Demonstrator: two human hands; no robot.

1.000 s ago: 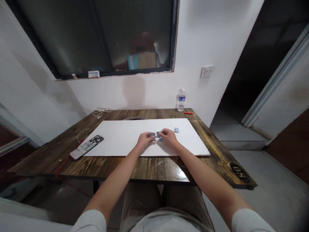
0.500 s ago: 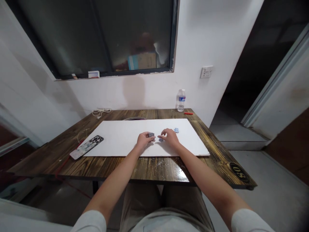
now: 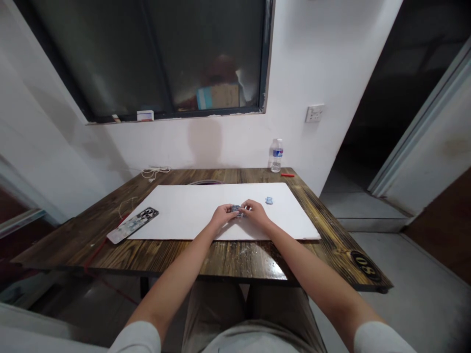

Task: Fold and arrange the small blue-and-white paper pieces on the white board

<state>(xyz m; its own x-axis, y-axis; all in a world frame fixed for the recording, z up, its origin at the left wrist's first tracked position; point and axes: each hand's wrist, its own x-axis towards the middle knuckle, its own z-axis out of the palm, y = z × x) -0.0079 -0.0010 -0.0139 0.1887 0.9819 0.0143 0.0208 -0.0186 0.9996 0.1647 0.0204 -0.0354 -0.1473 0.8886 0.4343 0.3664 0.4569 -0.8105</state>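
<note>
On the white sheet, both hands grip small blue-grey pieces, details indistinct.

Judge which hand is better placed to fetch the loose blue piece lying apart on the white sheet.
Right, probably. The loose blue piece lies just beyond the right hand, on its side. The left hand sits farther away and would have to cross over. Both hands pinch the small blue-grey pieces between them.
</note>
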